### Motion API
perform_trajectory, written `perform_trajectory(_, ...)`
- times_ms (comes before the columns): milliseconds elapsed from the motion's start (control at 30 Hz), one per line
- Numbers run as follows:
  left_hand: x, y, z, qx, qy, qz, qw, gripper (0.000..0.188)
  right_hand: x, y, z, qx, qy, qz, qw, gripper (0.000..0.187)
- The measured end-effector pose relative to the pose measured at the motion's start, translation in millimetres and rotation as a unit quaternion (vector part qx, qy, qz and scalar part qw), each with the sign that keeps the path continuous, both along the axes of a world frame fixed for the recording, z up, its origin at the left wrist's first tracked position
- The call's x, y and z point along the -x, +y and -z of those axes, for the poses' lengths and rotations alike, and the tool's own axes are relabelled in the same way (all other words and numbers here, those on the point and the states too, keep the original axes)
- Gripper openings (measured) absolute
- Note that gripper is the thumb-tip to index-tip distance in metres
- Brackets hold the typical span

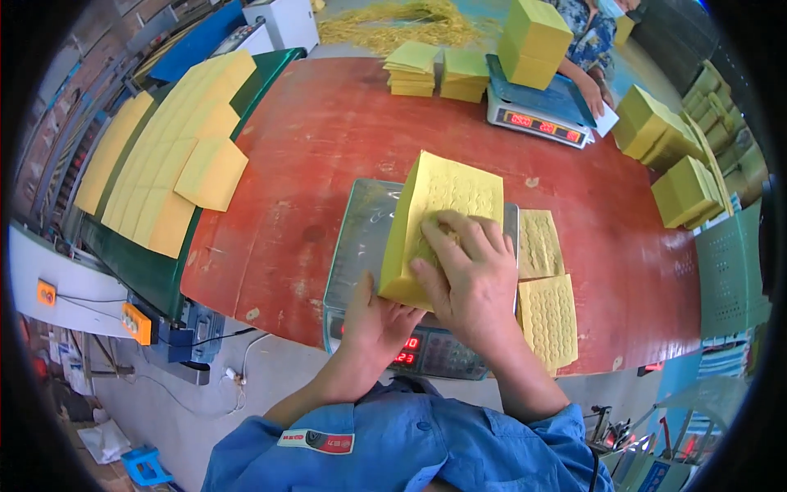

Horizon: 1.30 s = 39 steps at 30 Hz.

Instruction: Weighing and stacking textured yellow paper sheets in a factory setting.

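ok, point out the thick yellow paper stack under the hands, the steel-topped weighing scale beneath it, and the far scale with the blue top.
thick yellow paper stack (449,197): head view, upper embossed face.
steel-topped weighing scale (361,238): head view, bare left platform.
far scale with the blue top (566,98): head view, blue platform.

Red-digit scale display below the hands, second red display on far scale, white-red chest label

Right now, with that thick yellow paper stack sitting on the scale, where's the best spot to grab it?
Probably by its two long side edges. The yellow paper stack lies flat on the scale; the left hand cups its near-left corner while the right hand presses on top. Loose sheets could fan, so clamp from both sides.
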<state>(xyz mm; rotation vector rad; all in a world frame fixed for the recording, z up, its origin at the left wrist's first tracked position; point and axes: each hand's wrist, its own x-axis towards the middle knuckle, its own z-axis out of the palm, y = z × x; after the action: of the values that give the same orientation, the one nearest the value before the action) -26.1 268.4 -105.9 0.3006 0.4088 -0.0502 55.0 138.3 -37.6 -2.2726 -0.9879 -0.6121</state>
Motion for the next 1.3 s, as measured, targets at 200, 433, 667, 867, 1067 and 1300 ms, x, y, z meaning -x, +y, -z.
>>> perform_trajectory(200, 62, 24, -6, -0.206, 0.004, -0.055, 0.977, 0.043, 9, 10, 1, 0.009, 0.002, -0.011, 1.000, 0.036)
perform_trajectory(433, 94, 65, -35, -0.399, -0.049, -0.191, 0.896, 0.048, 47, 62, -22, -0.105, 0.029, -0.135, 0.985, 0.040)
perform_trajectory(667, 124, 184, -47, -0.479, -0.031, -0.328, 0.814, 0.051, 65, 187, -19, -0.130, 0.081, -0.203, 0.967, 0.039)
perform_trajectory(867, 112, 315, -35, -0.472, -0.034, -0.397, 0.786, 0.048, 45, 332, 11, -0.135, 0.109, -0.167, 0.971, 0.036)
perform_trajectory(1067, 20, 460, 3, -0.574, 0.044, -0.360, 0.734, 0.048, -27, 471, 77, -0.129, 0.115, -0.111, 0.979, 0.043)
perform_trajectory(1300, -62, 555, 19, -0.810, 0.094, -0.061, 0.576, 0.061, -124, 550, 147, -0.169, 0.368, -0.058, 0.912, 0.058)
